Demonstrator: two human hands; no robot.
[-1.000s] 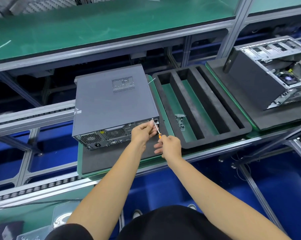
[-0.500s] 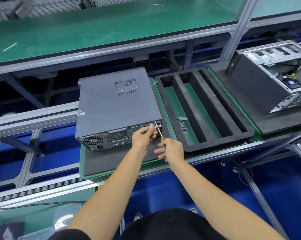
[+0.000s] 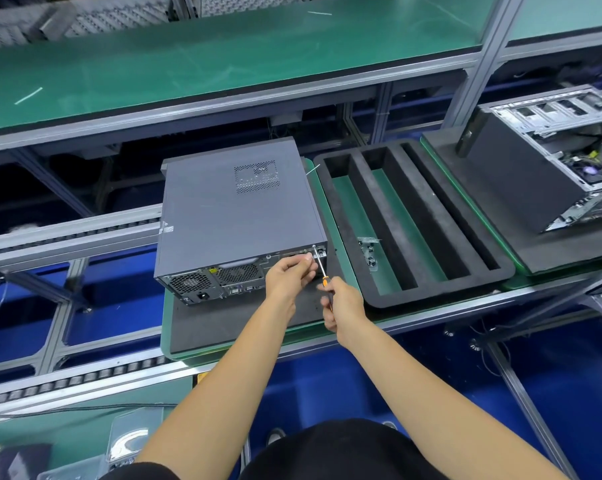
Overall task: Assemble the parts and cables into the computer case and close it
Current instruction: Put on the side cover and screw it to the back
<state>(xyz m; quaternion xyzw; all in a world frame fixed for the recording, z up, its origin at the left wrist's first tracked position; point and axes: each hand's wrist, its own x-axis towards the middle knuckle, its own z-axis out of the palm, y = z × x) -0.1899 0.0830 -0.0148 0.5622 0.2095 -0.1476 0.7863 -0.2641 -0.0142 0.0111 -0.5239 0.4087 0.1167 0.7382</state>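
A dark grey computer case (image 3: 237,216) lies on its side on a black foam pad (image 3: 202,327), side panel on, rear ports facing me. My right hand (image 3: 343,303) grips the orange handle of a screwdriver (image 3: 320,266); its tip sits at the upper right corner of the case's rear. My left hand (image 3: 291,275) is at the rear panel with its fingertips pinching the screwdriver's shaft close to the tip.
A black foam tray (image 3: 427,244) with long slots lies right of the case; a small clear bag of screws (image 3: 369,252) rests in one slot. An open second case (image 3: 549,161) stands at the far right. Roller conveyor rails (image 3: 67,230) run on the left.
The view has shifted a little; both hands stay at the case's rear right corner with the screwdriver on the same spot.
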